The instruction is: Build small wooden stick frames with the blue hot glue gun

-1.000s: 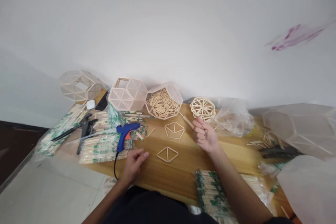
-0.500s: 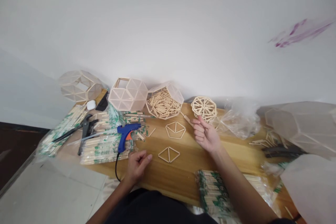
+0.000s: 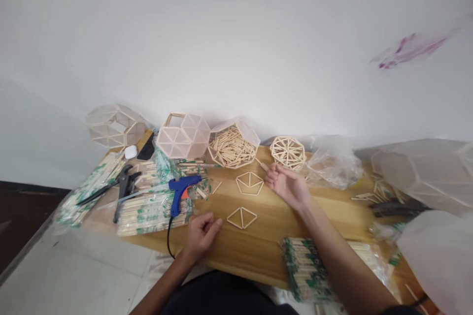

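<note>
Stick frames lie flat on the wooden table between the hands I'm guiding. From the left, the glue gun, smooth blue plastic, rests on bundled sticks in crinkly wrap. My left hand is loosely half curled, nothing visible in it, near the diamond frame; the other frame is five-sided. Behind, a frosted tub holds short sticks. At my right hand, bent fingers meet a slim wooden stick; whether they grip it, I can't make out. I'd judge a light fingertip pinch best, forearm clear of the frames. Beyond sits a limp clear bag.
</note>
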The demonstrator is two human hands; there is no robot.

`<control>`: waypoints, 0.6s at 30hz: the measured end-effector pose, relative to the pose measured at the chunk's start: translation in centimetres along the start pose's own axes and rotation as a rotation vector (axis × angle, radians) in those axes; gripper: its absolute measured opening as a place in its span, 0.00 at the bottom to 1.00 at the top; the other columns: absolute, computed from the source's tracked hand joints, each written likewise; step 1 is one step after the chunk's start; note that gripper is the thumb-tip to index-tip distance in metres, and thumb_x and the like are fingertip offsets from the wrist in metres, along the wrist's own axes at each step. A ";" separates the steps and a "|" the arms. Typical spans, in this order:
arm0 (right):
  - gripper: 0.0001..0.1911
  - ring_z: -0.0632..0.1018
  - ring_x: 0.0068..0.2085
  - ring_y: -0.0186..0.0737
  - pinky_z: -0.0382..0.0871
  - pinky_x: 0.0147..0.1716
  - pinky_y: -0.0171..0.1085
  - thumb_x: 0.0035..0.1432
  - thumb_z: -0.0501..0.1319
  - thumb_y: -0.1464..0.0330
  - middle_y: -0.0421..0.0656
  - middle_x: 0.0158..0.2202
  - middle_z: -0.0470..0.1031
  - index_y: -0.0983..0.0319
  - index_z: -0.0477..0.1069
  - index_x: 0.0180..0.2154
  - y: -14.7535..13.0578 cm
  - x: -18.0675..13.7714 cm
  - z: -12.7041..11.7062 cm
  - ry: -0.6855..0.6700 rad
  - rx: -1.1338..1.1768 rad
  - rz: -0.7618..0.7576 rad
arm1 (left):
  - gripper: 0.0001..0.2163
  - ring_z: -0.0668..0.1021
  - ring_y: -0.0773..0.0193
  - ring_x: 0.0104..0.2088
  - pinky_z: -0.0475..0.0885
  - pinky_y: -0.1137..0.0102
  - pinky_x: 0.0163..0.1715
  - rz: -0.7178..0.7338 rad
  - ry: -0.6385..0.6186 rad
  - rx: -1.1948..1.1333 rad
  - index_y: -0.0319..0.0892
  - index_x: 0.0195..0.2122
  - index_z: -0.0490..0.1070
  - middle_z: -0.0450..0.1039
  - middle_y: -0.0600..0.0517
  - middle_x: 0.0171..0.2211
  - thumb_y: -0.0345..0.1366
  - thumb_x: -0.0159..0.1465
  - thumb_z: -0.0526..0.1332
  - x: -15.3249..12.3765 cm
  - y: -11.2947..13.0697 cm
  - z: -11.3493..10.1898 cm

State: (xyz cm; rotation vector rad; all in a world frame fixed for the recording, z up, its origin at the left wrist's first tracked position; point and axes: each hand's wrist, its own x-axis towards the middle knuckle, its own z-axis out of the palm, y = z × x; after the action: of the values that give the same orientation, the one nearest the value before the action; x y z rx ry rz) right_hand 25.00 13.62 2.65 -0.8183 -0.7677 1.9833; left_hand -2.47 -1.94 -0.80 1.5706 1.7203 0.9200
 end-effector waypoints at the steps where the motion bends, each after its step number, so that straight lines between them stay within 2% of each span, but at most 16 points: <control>1: 0.12 0.69 0.30 0.39 0.69 0.33 0.38 0.58 0.72 0.61 0.38 0.27 0.65 0.58 0.71 0.35 0.2 0.1 0.0 0.021 -0.027 -0.028 | 0.22 0.57 0.70 0.18 0.52 0.71 0.22 0.010 -0.003 0.004 0.46 0.18 0.49 0.46 0.60 0.16 0.48 0.65 0.57 0.1 0.1 0.0; 4: 0.15 0.73 0.31 0.37 0.69 0.37 0.38 0.51 0.77 0.61 0.37 0.27 0.70 0.58 0.73 0.32 1.1 0.4 -0.4 0.089 -0.126 -0.113 | 0.22 0.58 0.70 0.17 0.53 0.71 0.22 0.040 -0.009 0.013 0.47 0.18 0.49 0.46 0.60 0.16 0.46 0.66 0.56 0.2 0.1 0.1; 7: 0.17 0.72 0.30 0.36 0.67 0.35 0.37 0.49 0.78 0.59 0.36 0.25 0.73 0.58 0.73 0.31 1.7 0.5 -1.1 0.167 -0.245 -0.200 | 0.22 0.59 0.70 0.17 0.54 0.71 0.22 0.071 -0.006 0.024 0.47 0.19 0.49 0.47 0.60 0.16 0.44 0.67 0.56 0.2 0.0 0.3; 12: 0.16 0.68 0.26 0.35 0.59 0.29 0.36 0.53 0.77 0.57 0.38 0.24 0.77 0.59 0.75 0.32 1.7 0.2 -1.6 0.245 -0.470 -0.304 | 0.21 0.60 0.70 0.17 0.54 0.71 0.22 0.136 0.006 0.032 0.46 0.19 0.51 0.49 0.61 0.16 0.41 0.68 0.56 0.3 -0.3 0.7; 15: 0.17 0.70 0.27 0.37 0.62 0.31 0.37 0.54 0.76 0.56 0.38 0.24 0.76 0.59 0.74 0.31 1.7 0.0 -1.2 0.244 -0.638 -0.374 | 0.21 0.60 0.70 0.17 0.54 0.71 0.22 0.167 0.014 0.026 0.46 0.19 0.51 0.48 0.61 0.16 0.41 0.68 0.56 0.4 -0.4 0.9; 18: 0.16 0.71 0.28 0.37 0.64 0.31 0.37 0.59 0.72 0.55 0.38 0.24 0.73 0.59 0.74 0.31 2.3 -0.2 -0.7 0.221 -0.899 -0.474 | 0.21 0.60 0.71 0.16 0.54 0.72 0.21 0.186 0.028 0.022 0.46 0.19 0.51 0.48 0.61 0.16 0.41 0.69 0.56 0.4 -0.4 1.0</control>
State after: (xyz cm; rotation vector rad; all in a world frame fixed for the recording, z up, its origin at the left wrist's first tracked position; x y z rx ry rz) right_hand 24.58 12.53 0.57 -1.1879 -1.5810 1.0595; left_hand -1.87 -1.48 -1.71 1.7631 1.6285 1.0212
